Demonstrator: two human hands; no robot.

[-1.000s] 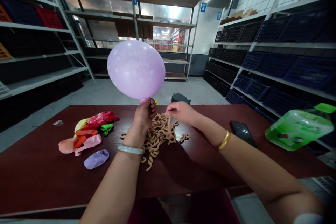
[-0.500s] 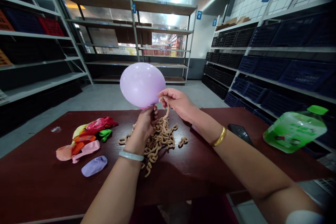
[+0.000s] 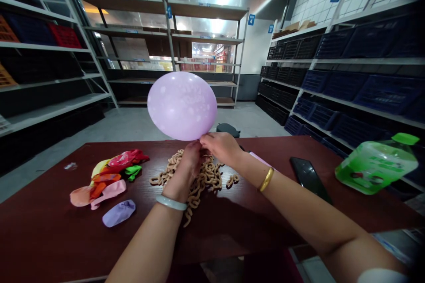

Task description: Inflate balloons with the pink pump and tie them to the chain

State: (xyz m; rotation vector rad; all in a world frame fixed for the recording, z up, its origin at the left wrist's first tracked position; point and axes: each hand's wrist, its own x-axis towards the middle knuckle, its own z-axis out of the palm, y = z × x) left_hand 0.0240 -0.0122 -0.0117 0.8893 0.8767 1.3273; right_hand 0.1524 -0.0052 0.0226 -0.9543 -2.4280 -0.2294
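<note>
Two hands meet under an inflated purple balloon [image 3: 182,106] at the middle of the frame. The left hand [image 3: 191,159] holds it from below, fingers closed around its neck. The right hand [image 3: 221,147] comes in from the right, its fingers narrow and drawn together at the underside of the balloon, touching the left fingers or just beside them; I cannot tell what lies between the tips. The left wrist wears a pale bangle [image 3: 171,203], the right a gold one [image 3: 266,180]

Below the hands, at centre, tan loops [image 3: 210,177] lie in a tangled heap on the dark red table [image 3: 49,239], with a small cluster just apart on the right. At the left of the frame lie limp balloons [image 3: 114,168] in red, yellow, orange and pink, a green one [image 3: 133,171] beside them and a flat purple one [image 3: 118,213] just below

At the right, a black phone [image 3: 308,177] lies partly behind the right forearm, near a jug [image 3: 376,166] of green liquid. Shelves [image 3: 206,11] cross the upper middle; dark crates [image 3: 378,90] line the upper right, and a red crate [image 3: 65,35] sits at upper left
</note>
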